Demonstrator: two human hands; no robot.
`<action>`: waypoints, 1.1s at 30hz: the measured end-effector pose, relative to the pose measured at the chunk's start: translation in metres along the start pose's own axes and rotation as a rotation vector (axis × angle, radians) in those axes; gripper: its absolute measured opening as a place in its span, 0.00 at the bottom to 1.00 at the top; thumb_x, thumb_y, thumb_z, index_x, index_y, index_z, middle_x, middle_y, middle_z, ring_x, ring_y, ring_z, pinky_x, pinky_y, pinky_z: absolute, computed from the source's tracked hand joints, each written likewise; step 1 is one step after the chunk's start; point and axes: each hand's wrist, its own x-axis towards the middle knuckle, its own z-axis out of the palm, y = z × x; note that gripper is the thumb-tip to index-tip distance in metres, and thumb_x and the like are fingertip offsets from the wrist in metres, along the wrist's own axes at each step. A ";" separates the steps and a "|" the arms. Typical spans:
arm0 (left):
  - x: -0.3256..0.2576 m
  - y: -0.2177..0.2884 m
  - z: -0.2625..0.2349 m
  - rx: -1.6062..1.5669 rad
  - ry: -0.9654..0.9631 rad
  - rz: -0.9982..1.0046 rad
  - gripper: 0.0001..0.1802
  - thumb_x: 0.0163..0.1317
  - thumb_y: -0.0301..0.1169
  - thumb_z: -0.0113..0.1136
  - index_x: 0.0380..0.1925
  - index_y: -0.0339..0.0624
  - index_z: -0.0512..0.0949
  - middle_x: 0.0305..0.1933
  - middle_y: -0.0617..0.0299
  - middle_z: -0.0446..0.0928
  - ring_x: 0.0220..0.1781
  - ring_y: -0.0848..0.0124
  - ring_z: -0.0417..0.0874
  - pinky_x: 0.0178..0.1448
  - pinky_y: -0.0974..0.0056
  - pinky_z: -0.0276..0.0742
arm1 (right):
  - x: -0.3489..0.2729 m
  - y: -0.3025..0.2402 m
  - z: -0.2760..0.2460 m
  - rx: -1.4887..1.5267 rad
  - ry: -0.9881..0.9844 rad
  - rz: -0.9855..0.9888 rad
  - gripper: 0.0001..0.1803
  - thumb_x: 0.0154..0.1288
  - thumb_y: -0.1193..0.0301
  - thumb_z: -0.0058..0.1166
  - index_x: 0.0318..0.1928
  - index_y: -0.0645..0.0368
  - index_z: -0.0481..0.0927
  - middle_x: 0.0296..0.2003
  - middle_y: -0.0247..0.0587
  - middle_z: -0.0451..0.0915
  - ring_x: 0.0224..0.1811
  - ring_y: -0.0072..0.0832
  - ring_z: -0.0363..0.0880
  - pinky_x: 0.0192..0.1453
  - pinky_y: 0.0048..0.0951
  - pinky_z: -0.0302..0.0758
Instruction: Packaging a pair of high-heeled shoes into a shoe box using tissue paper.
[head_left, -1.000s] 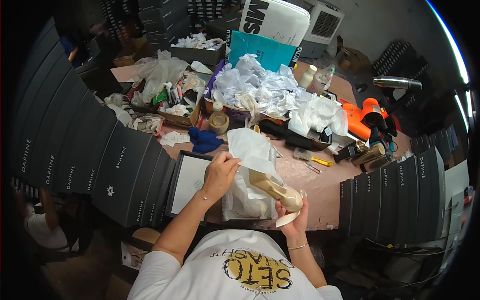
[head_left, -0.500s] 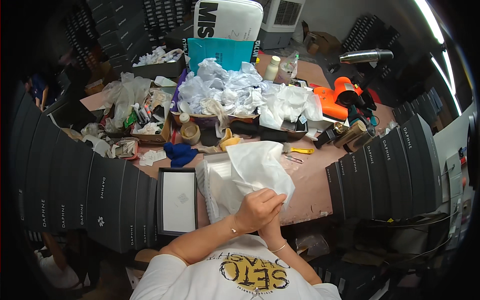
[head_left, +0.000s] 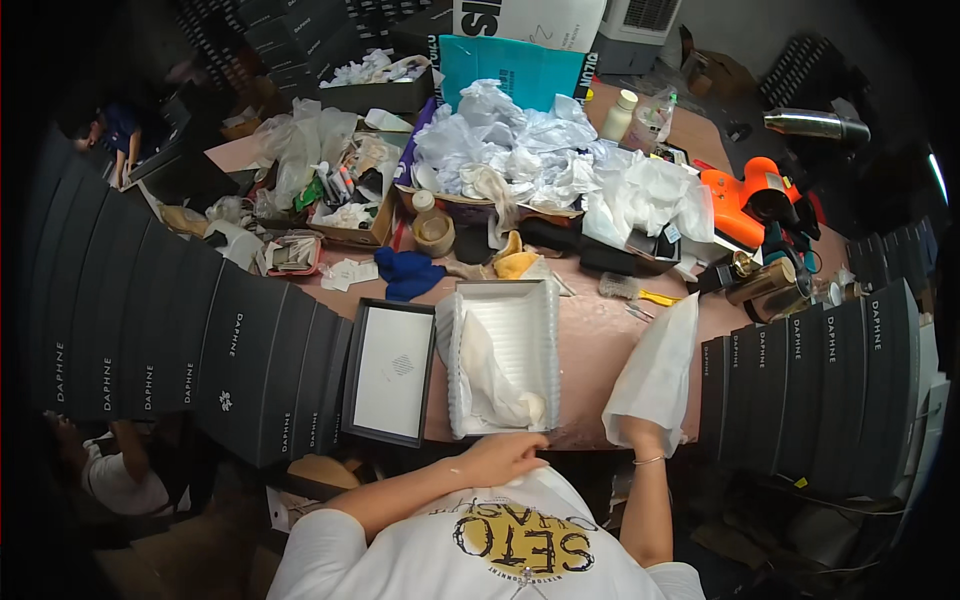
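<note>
My right hand [head_left: 642,434] reaches up into the mouth of a thin white bag [head_left: 655,360], which stands spread above the table at the right. Its fingers are hidden inside. My left hand [head_left: 508,458] is low in front of my shirt, at the table's near edge, with its fingers curled together; whatever it holds, if anything, does not show. Just beyond it lies an open shoebox [head_left: 550,300] lined with ribbed translucent wrap. Inside is a white-wrapped item [head_left: 490,375], its shape hidden by the covering. A dark box lid [head_left: 392,372] with a white inside lies left of the shoebox.
Stacked dark shoeboxes wall both sides, left [head_left: 255,365] and right [head_left: 815,385]. Behind are a carton of crumpled paper [head_left: 510,150], a jar [head_left: 433,232], a blue cloth [head_left: 408,272], a yellow-handled brush [head_left: 640,290] and an orange tool [head_left: 740,205]. Another person [head_left: 120,130] is at far left.
My hands have parted. The right one has carried the white bag rightward off the shoebox and is now inside it; the left has drawn back toward me. The view has shifted too.
</note>
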 end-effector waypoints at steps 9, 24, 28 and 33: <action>-0.024 -0.175 0.045 -1.284 0.735 -0.788 0.17 0.64 0.47 0.57 0.30 0.44 0.76 0.25 0.65 0.71 0.21 0.74 0.69 0.24 0.73 0.64 | 0.106 -0.024 -0.172 1.817 0.191 -0.093 0.20 0.60 0.64 0.56 0.45 0.69 0.74 0.40 0.56 0.78 0.40 0.52 0.77 0.43 0.45 0.75; -0.043 -0.088 0.007 0.114 0.676 0.206 0.05 0.61 0.27 0.57 0.30 0.36 0.78 0.58 0.44 0.73 0.61 0.54 0.74 0.62 0.56 0.71 | 0.116 -0.025 -0.139 2.214 -0.206 0.032 0.26 0.60 0.67 0.53 0.58 0.61 0.68 0.54 0.48 0.72 0.58 0.44 0.68 0.61 0.44 0.64; -0.037 -0.115 -0.011 0.424 0.754 0.073 0.21 0.61 0.31 0.56 0.53 0.34 0.69 0.65 0.42 0.64 0.70 0.51 0.62 0.70 0.50 0.58 | 0.096 0.054 -0.110 1.261 0.440 0.422 0.16 0.59 0.71 0.50 0.49 0.55 0.77 0.50 0.46 0.74 0.58 0.42 0.68 0.66 0.46 0.59; 0.080 -0.093 -0.026 0.956 0.270 -0.090 0.43 0.60 0.50 0.55 0.66 0.29 0.57 0.71 0.40 0.53 0.75 0.50 0.51 0.74 0.43 0.43 | 0.084 0.051 -0.030 1.523 0.350 0.357 0.09 0.56 0.70 0.52 0.37 0.56 0.82 0.44 0.46 0.76 0.50 0.40 0.73 0.56 0.48 0.66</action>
